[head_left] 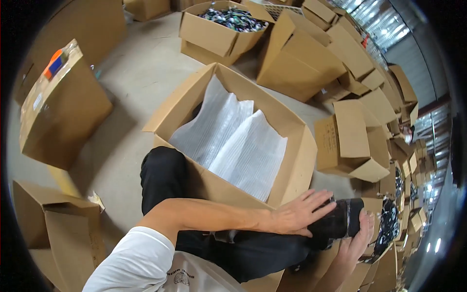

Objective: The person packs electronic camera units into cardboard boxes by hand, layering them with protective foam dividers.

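Over my right knee, to the right of the carton, is a black bundle (335,221) with a shiny, plastic-like band around it. What kind of thing it is, I cannot make out. My left hand (304,211) reaches across my body and rests its outstretched fingers against the bundle's left end. Curled around the right end is my right hand (359,236), gripping it. Before me stands an open cardboard carton (292,180), with white ribbed foam sheets (233,131) spread inside. Something dark shows beside the sheets at the carton's left wall; most of it is hidden.
At the back, a carton (209,36) holds many small shiny dark pieces. Tall cartons (296,58) and an open-flapped carton (348,138) crowd the right. On the left stand a carton with an orange-and-blue tape dispenser (56,63) on top and another open carton (68,228).
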`<state>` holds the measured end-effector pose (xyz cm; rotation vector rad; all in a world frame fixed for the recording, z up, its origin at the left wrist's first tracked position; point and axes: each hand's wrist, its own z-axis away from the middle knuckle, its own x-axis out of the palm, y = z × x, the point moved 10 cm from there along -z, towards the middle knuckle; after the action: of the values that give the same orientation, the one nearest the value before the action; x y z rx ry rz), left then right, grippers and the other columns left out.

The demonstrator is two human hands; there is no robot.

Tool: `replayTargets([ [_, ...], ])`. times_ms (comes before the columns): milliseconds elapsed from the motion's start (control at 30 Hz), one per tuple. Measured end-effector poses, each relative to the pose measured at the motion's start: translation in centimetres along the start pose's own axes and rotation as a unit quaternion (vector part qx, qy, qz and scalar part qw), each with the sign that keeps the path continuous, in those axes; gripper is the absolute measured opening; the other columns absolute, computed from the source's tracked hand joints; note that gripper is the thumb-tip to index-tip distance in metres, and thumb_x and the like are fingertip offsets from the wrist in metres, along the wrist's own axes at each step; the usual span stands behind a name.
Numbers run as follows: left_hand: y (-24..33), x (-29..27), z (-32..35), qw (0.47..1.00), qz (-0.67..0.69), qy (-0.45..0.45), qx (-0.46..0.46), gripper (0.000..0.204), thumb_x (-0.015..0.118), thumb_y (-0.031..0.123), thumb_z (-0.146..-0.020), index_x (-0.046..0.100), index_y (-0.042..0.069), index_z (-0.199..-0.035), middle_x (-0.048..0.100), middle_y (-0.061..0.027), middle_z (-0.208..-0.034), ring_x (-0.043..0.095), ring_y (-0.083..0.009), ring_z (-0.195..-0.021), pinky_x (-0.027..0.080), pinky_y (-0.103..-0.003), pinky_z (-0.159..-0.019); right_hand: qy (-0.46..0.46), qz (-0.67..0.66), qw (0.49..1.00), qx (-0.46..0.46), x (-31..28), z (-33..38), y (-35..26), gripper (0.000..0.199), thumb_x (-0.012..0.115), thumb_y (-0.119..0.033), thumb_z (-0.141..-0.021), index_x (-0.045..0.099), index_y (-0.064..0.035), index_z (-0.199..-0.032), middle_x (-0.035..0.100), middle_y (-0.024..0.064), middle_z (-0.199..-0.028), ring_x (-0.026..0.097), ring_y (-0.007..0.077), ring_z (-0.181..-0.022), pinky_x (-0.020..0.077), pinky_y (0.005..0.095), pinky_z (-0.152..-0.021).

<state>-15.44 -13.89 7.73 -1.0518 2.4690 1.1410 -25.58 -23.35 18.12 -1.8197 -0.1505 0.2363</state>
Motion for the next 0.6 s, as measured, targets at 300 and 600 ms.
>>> replayTargets([
  [300,-3.3,-9.5,4.8,0.979,-0.089,0.159,-0.088,0.101,0.085,0.023,-0.071,0.03,0.0,-0.152,0.03,-0.0314,-0.154,0.034,-0.0483,-0.142,0.037,-0.056,-0.112,-0.202,-0.255,0.928,0.183,14.4,-3.0,4.0,0.019,0.067,-0.014,-0.094,0.066,-0.0031,-0.109,0.07,0.0076,-0.11,0.067,0.0208,-0.098,0.0535,0.0396,-0.094],
  [600,-11.9,-22.7,5.8,0.902,0.215,0.279,-0.251,0.09,0.081,0.013,-0.076,0.032,-0.002,-0.151,0.066,-0.0188,-0.116,0.068,-0.0224,-0.098,0.053,-0.032,-0.088,-0.162,0.049,0.958,-0.232,20.0,-5.9,-0.7,0.028,0.063,-0.011,-0.099,0.058,-0.0023,-0.125,0.064,0.008,-0.113,0.06,0.0149,-0.103,0.0517,0.0321,-0.089],
])
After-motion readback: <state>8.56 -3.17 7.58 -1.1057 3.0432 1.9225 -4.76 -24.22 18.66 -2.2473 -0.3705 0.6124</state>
